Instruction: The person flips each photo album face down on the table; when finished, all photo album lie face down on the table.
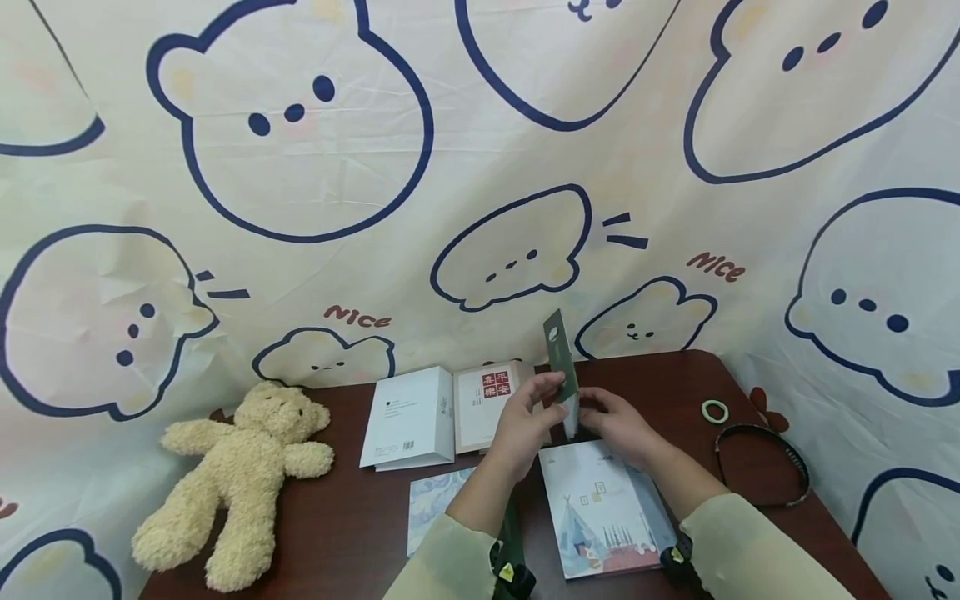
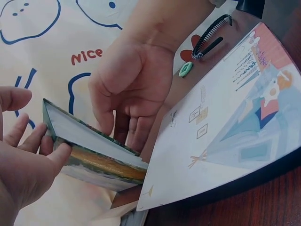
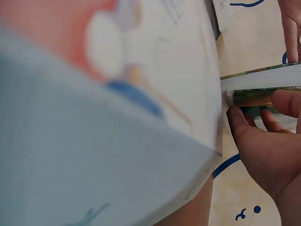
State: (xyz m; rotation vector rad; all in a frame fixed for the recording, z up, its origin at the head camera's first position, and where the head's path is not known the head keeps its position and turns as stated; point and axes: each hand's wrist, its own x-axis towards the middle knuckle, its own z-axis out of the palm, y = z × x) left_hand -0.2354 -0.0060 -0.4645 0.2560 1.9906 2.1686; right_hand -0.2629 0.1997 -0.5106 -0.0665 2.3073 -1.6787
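My left hand (image 1: 525,421) and my right hand (image 1: 622,425) hold a slim green book (image 1: 558,354) upright near the back of the table, one on each side. White shows between its green edges in the left wrist view, and gold paint marks the cover. My left thumb and fingers are at one edge. In the right wrist view, my right thumb and fingers are bent against the book's lower part; some fingertips are hidden. Close below them lies a white book (image 1: 592,508) with a tent picture and a pale blue side.
A white open cover (image 1: 408,417) stands beside a cream book (image 1: 480,408) with red lettering. Below is a pale blue picture sheet (image 1: 435,500), partly under my left forearm. A teddy bear (image 1: 243,475) lies left. A headband (image 1: 802,467) and a green ring (image 1: 715,411) lie right.
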